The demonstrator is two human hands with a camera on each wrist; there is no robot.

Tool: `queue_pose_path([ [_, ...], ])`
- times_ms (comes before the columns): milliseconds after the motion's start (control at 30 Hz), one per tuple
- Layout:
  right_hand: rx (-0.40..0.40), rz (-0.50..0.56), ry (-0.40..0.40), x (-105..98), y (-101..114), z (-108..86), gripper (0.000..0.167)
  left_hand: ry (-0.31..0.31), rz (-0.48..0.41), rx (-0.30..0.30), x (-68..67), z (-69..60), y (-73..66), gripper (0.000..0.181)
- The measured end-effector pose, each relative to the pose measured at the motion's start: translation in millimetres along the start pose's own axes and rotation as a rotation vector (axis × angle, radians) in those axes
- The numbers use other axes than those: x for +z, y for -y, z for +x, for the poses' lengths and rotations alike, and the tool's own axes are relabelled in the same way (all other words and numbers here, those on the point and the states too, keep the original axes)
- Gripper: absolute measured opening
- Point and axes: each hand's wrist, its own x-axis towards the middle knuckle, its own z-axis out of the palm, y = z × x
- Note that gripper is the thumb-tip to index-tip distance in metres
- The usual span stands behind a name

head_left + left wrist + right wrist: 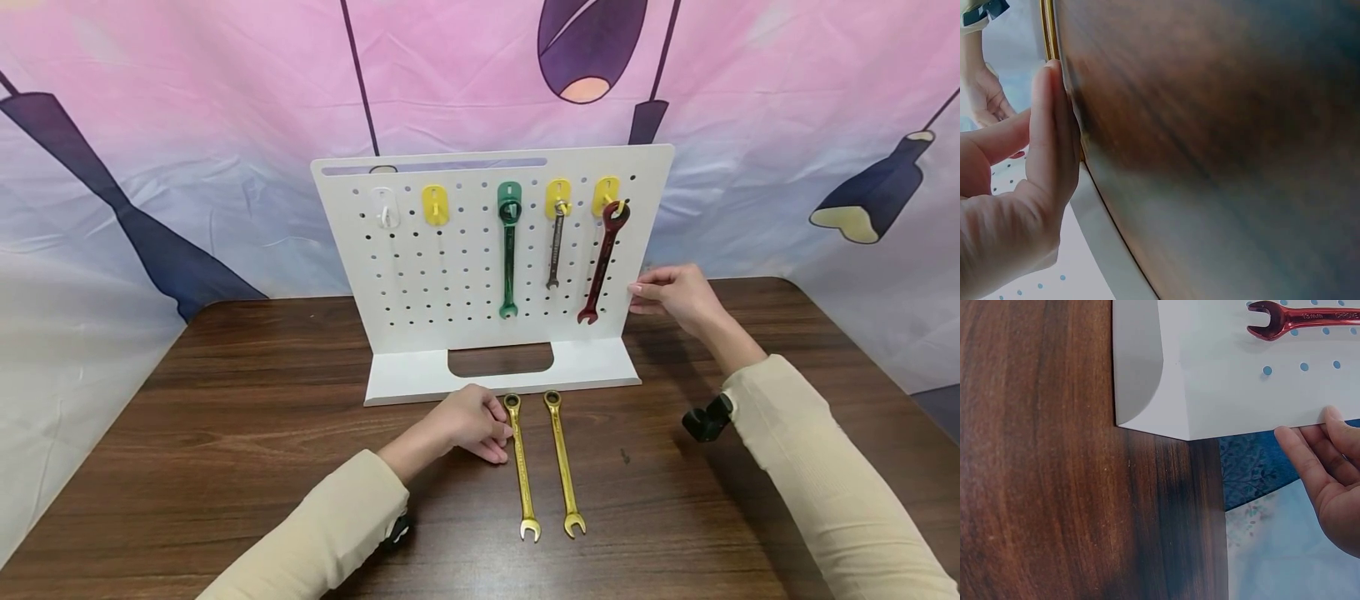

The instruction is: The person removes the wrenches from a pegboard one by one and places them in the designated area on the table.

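A white pegboard [465,283] stands upright on the table. From it hang a green wrench [509,267], a small silver wrench [556,246] and a red wrench [602,267]. Two gold wrenches, left [522,475] and right [564,467], lie side by side in front of its base. My left hand [471,423] rests on the table with its fingertips against the left gold one; in the left wrist view that hand's fingers [1047,137] are nearly straight. At the pegboard's right edge, my right hand [1335,481] pinches the panel between thumb and fingers, below the red wrench [1279,322].
A white hook [385,208] and a yellow hook [435,206] on the board's left side hold nothing. The dark wooden table [247,433] extends around the stand. Behind it hangs a patterned cloth [465,75].
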Motion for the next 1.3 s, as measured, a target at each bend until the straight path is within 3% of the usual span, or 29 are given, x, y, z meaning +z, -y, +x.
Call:
queue_pose_path([
  [300, -0.002, 0.008, -0.001, 0, 0, 0.0, 0.030, -0.028, 0.030, 0.035, -6.0, 1.3, -7.1, 0.009],
  [833, -0.009, 0.027, 0.006, 0, 0, 0.1, 0.028, -0.114, 0.059, 0.076, -25.4, 8.7, -36.3, 0.012],
  [1300, -0.001, 0.016, -0.001, 0, 1, -0.1, 0.027, -0.194, 0.119, 0.164, -47.5, 19.0, -52.8, 0.020],
])
